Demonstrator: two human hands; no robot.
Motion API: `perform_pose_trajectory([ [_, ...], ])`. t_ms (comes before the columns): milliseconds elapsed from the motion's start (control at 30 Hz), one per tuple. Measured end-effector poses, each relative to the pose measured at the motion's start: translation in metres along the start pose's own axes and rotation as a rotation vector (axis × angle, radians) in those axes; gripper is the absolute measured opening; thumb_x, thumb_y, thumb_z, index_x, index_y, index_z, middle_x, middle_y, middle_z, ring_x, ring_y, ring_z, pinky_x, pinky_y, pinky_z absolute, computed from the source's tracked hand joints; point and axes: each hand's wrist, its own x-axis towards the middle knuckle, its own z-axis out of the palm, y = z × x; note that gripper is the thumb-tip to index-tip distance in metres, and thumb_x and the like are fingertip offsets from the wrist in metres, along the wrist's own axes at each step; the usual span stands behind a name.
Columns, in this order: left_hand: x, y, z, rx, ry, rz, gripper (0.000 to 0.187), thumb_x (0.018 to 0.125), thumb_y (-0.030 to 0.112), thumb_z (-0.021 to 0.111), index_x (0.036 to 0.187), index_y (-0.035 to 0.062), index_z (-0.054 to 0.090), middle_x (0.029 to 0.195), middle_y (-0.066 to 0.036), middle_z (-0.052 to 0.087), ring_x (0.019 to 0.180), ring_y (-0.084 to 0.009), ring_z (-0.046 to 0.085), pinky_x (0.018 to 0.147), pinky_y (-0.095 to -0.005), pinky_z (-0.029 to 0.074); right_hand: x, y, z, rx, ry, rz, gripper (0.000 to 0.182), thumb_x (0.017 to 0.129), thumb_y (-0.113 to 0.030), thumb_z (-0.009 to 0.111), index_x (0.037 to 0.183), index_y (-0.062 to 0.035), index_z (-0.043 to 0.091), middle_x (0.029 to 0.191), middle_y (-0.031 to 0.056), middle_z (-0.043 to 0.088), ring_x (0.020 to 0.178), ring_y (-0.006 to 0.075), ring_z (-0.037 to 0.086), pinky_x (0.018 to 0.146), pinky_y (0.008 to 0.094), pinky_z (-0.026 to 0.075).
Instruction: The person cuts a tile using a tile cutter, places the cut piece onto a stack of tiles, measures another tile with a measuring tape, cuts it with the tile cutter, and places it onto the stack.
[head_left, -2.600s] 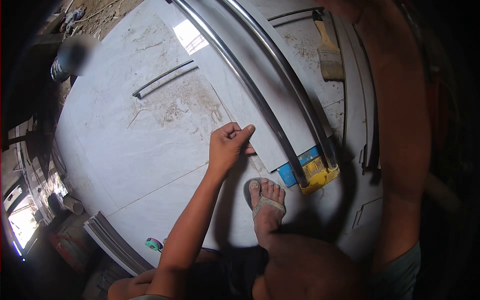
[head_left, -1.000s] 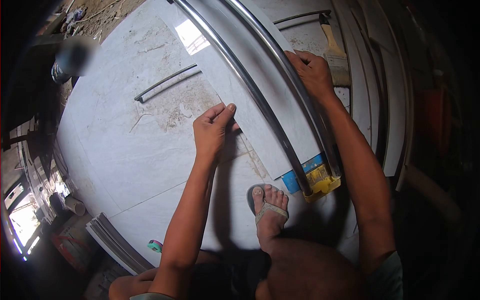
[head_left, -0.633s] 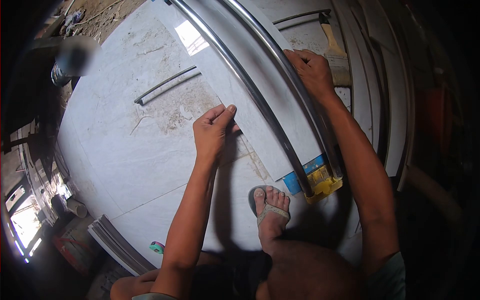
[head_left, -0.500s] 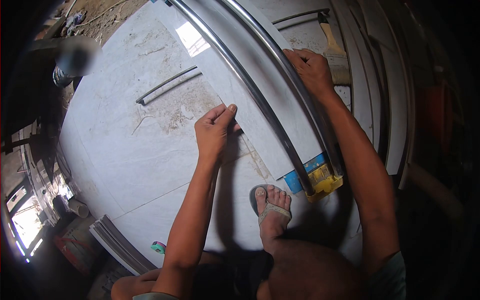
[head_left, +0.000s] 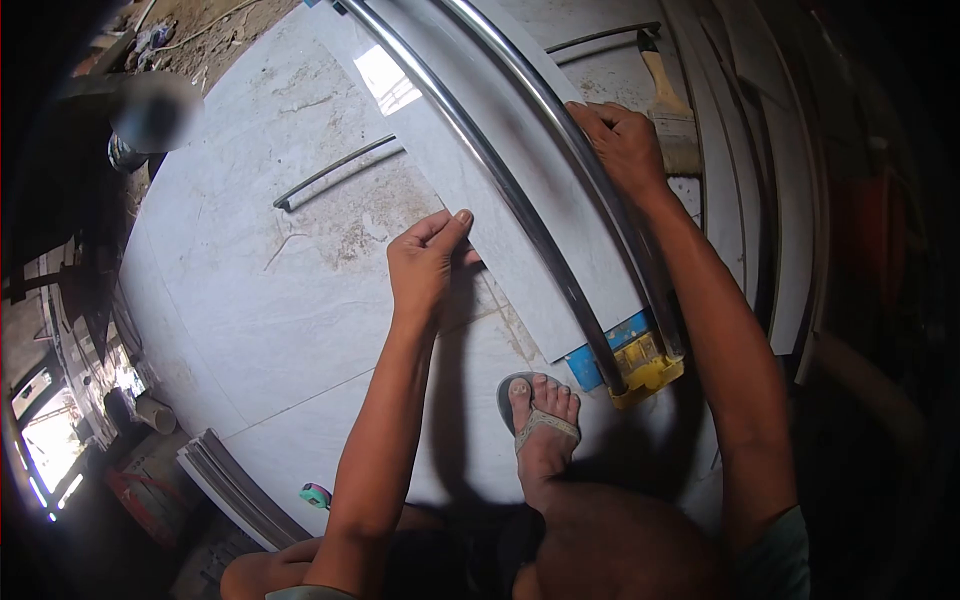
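Note:
A long pale tile strip (head_left: 510, 255) lies under the two metal rails of a manual tile cutter (head_left: 470, 135), over its blue base and yellow end piece (head_left: 645, 368). My left hand (head_left: 428, 255) pinches the strip's left edge between thumb and fingers. At the opposite edge, beyond the right rail, my right hand (head_left: 625, 145) is closed on the strip, its fingertips partly hidden.
A brush (head_left: 665, 90) lies right of the cutter near stacked tile strips (head_left: 735, 190). A thin dark bar (head_left: 335, 170) is on the left floor tiles (head_left: 250, 320). My sandalled foot (head_left: 548, 420) is beside the cutter's near end; a green tape measure (head_left: 316, 495) sits lower left.

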Motion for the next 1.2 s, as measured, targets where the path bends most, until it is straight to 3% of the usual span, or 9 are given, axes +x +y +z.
perform_pose_trajectory([
  [333,-0.001,-0.001,0.000,-0.021,0.004,-0.009,0.032,0.092,0.023,0.080,0.104,-0.0055,0.071,0.079,-0.003,0.065,0.064,-0.0088,0.061,0.060,-0.0215,0.052,0.001,0.001,0.000,-0.034,-0.015,0.071,0.051,0.096,-0.047,0.069,0.103,0.0023,0.077,0.076,0.0151,0.069,0.074,0.0196,0.064,0.077,0.0350,0.051],
  [533,-0.001,0.000,-0.001,-0.027,-0.010,-0.022,0.032,0.092,0.024,0.080,0.103,-0.0049,0.072,0.078,-0.003,0.064,0.064,-0.0093,0.062,0.060,-0.0223,0.052,0.001,0.004,0.001,0.030,0.002,0.040,0.048,0.096,-0.046,0.070,0.108,-0.0005,0.078,0.087,0.0141,0.075,0.079,0.0178,0.067,0.080,0.0321,0.052],
  [667,-0.001,-0.003,-0.002,-0.042,-0.004,-0.013,0.031,0.091,0.017,0.080,0.104,-0.0095,0.072,0.079,-0.005,0.068,0.065,-0.0096,0.064,0.059,-0.0233,0.055,-0.001,0.001,0.001,0.024,0.005,0.074,0.049,0.096,-0.047,0.070,0.110,-0.0003,0.077,0.090,0.0139,0.076,0.082,0.0174,0.068,0.081,0.0320,0.052],
  [767,-0.002,-0.003,0.001,-0.045,0.020,-0.019,0.034,0.091,0.022,0.081,0.106,-0.0065,0.071,0.078,-0.003,0.064,0.063,-0.0090,0.061,0.060,-0.0220,0.052,-0.002,-0.002,-0.003,0.028,-0.010,0.084,0.049,0.096,-0.046,0.070,0.111,-0.0002,0.077,0.089,0.0133,0.076,0.082,0.0170,0.068,0.082,0.0319,0.053],
  [933,-0.002,-0.004,0.000,-0.058,0.021,-0.025,0.040,0.091,0.022,0.081,0.111,-0.0102,0.068,0.079,-0.003,0.064,0.063,-0.0093,0.061,0.059,-0.0222,0.053,-0.004,-0.008,-0.003,0.014,-0.021,0.145,0.048,0.096,-0.044,0.070,0.111,0.0003,0.077,0.089,0.0133,0.076,0.083,0.0167,0.068,0.082,0.0315,0.052],
  [1200,-0.003,-0.003,0.002,-0.043,0.039,-0.015,0.044,0.091,0.022,0.081,0.116,-0.0115,0.066,0.080,-0.003,0.064,0.064,-0.0087,0.060,0.059,-0.0226,0.054,-0.002,-0.003,-0.001,0.008,0.005,0.034,0.048,0.096,-0.043,0.070,0.110,0.0030,0.076,0.094,0.0164,0.074,0.085,0.0204,0.067,0.084,0.0324,0.051],
])
